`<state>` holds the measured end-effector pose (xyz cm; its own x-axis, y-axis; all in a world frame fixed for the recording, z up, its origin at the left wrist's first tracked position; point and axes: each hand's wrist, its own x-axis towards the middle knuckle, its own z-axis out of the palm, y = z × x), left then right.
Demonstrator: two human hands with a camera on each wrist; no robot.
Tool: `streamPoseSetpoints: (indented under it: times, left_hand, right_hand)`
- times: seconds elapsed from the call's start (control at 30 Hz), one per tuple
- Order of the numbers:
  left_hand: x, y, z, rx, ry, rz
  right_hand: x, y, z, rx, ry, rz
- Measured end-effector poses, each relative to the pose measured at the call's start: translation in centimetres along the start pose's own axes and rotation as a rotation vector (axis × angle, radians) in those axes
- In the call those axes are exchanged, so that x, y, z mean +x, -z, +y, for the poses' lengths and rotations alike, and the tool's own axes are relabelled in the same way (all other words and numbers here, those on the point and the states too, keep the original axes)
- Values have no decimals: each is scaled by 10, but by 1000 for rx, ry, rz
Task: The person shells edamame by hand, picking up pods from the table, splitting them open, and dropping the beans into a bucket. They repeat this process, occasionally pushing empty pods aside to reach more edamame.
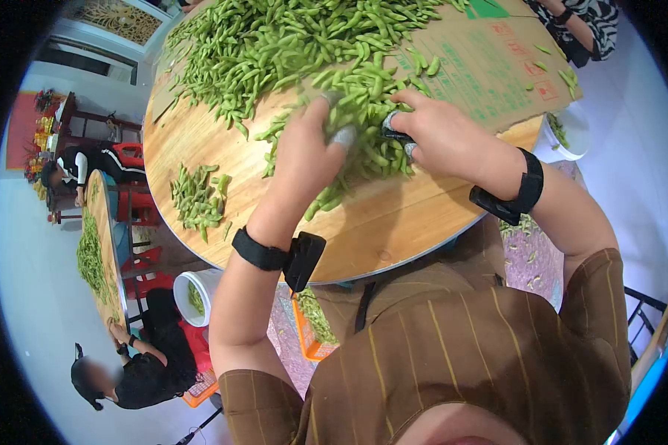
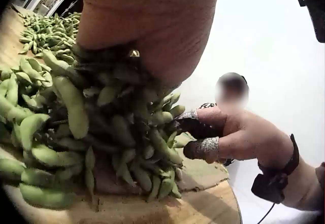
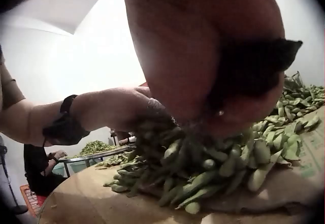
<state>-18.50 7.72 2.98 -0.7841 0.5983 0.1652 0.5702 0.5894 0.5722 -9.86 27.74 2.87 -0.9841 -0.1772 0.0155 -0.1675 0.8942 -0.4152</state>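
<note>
Green edamame pods (image 1: 364, 93) lie heaped on a round wooden table (image 1: 356, 245), partly over flattened cardboard. My left hand (image 1: 304, 152) grips a bunch of pods at the heap's near side; in the left wrist view, pods (image 2: 71, 107) crowd under the palm and hide the fingertips. Silvery-grey covers wrap several fingertips. Facing it, my right hand (image 1: 445, 137) is at the same pods, its fingers curled around a small black object (image 1: 398, 136). That object shows as a dark pointed shape (image 3: 256, 66) by the palm in the right wrist view; its kind is unclear.
A small separate pile of pods (image 1: 199, 196) lies at the table's left. Printed cardboard (image 1: 479, 70) covers the far right. White buckets (image 1: 208, 297) and an orange basket (image 1: 304, 334) stand below. People sit at another table (image 1: 111, 259) to the left.
</note>
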Motion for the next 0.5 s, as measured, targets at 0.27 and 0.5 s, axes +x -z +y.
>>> streamPoseSetpoints:
  times: [0.27, 0.5]
  left_hand:
    - [-46, -25, 19, 285, -240, 71]
    - [-76, -26, 22, 293, -326, 11]
  right_hand:
    - [-43, -1, 9, -32, 95, 126]
    - [-74, -7, 21, 102, 23, 147]
